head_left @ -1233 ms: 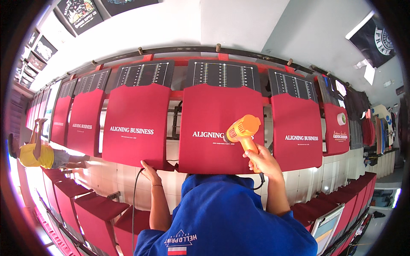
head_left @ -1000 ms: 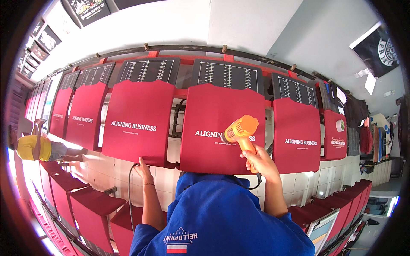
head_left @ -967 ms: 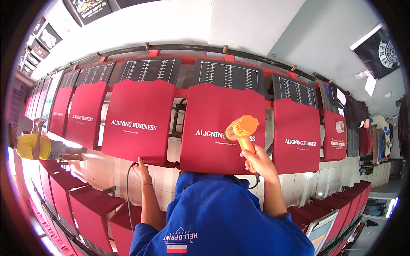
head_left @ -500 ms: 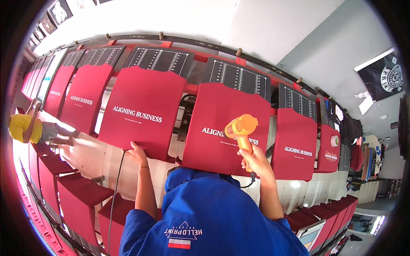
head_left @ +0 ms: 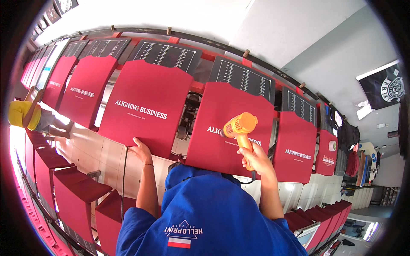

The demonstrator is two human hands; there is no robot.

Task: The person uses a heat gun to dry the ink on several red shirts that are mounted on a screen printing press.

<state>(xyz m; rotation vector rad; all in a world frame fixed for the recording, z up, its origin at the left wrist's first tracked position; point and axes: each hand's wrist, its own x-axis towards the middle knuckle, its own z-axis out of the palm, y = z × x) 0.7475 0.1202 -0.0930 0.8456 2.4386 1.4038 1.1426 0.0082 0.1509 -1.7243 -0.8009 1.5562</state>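
In my right hand (head_left: pixel 258 161) is a yellow heat gun (head_left: pixel 241 126), gripped by its handle and held over a dark red shirt (head_left: pixel 213 111). Its nozzle points left, and its body hides part of the white print. My left hand (head_left: pixel 140 152) rests at the near edge of another red shirt (head_left: pixel 145 100), fingers stretched and the thumb on the fabric. Beside those fingertips a dark cable (head_left: pixel 124 183) hangs down; whether they touch it I cannot tell. Both shirts lie flat on dark printing boards (head_left: pixel 243 77) with white ruler marks.
More printed red shirts (head_left: pixel 294 147) lie on boards to both sides, with gaps between. A tape roll (head_left: pixel 332 146) sits on the far-right one. Behind me runs another row of red-covered boards (head_left: pixel 79 183). A person in yellow (head_left: pixel 23 114) stands at far left. A rail (head_left: pixel 205 40) borders the back.
The view has shifted slightly. My right hand keeps the heat gun over the same shirt, barely moved. My left hand stays at the neighbouring shirt's edge.
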